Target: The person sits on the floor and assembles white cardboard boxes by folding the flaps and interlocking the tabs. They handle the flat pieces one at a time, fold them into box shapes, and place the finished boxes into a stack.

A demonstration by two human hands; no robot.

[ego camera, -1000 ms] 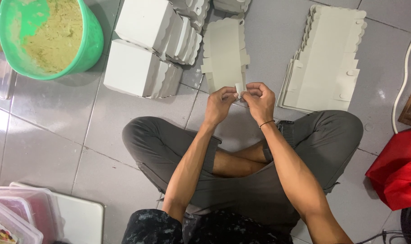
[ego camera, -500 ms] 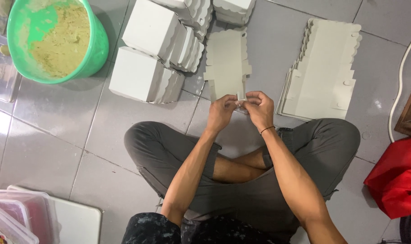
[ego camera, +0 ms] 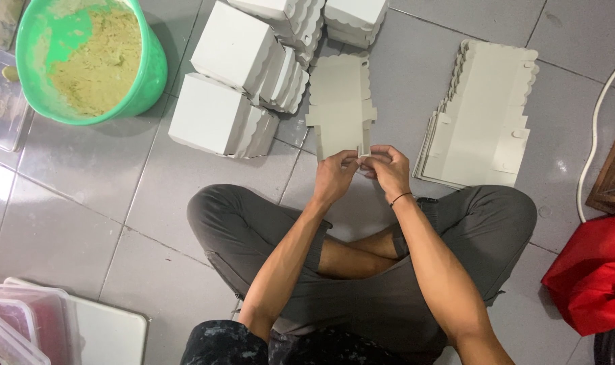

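Person sat cross-legged on grey tiled floor [ego camera: 84, 182], grey trousers, forearms stretched forward over the lap. Near left, by the knee, clear lidded tubs [ego camera: 23, 324] stacked at the frame corner, pinkish content inside, too blurred to tell.

Left hand [ego camera: 334, 177] and right hand [ego camera: 387, 170] met just ahead of the crossed shins, fingertips nearly touching each other. Both pinched the near edge of a flat box blank [ego camera: 340, 103]: left thumb and forefinger closed on the lower edge, right fingers curled and pressed together on a small tab at the same edge. Thin dark band on the right wrist. Blank was off-white card, scalloped at its far end, lying stretched away from the hands, near end lifted in the pinch; whether the far end touched the floor, cannot tell.

Right of the hands, a stack of blanks [ego camera: 480, 115] lay flat on the tiles, fanned slightly. Far right, red bag [ego camera: 591, 277] and white cable [ego camera: 595, 128].

Farther left, folded boxes [ego camera: 243, 74], white, packed side by side, more at the top edge. Far left, green bucket [ego camera: 91, 57] holding yellowish crumbly mix.
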